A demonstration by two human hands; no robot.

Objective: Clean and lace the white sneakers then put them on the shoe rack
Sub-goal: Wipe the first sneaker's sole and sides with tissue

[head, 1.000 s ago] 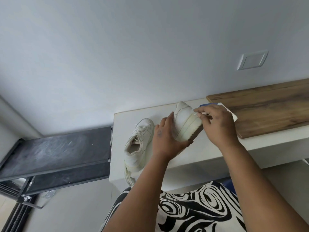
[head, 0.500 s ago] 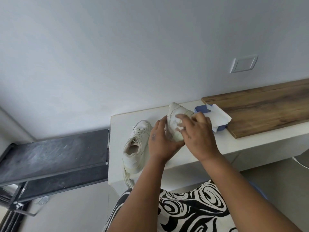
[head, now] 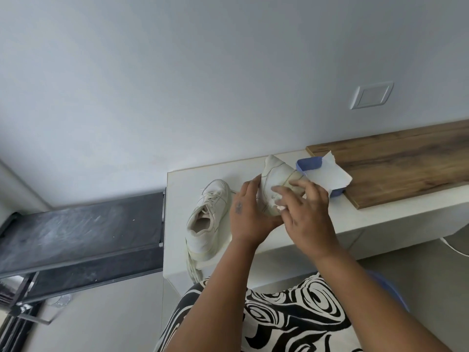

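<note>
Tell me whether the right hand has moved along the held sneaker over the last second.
Yes. The right hand left the toe end by the blue wipe pack and now presses a wipe on the sneaker side, nearer the left hand.

No text, label or number is readable — none anywhere.

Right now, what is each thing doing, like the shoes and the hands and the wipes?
Held sneaker: lifted, toe pointing up, being wiped.
Other sneaker: resting on the white counter, laces loose.
Left hand: grips the held sneaker.
Right hand: presses a wipe on it.
Blue wipe pack: open, sheet sticking out.
</note>
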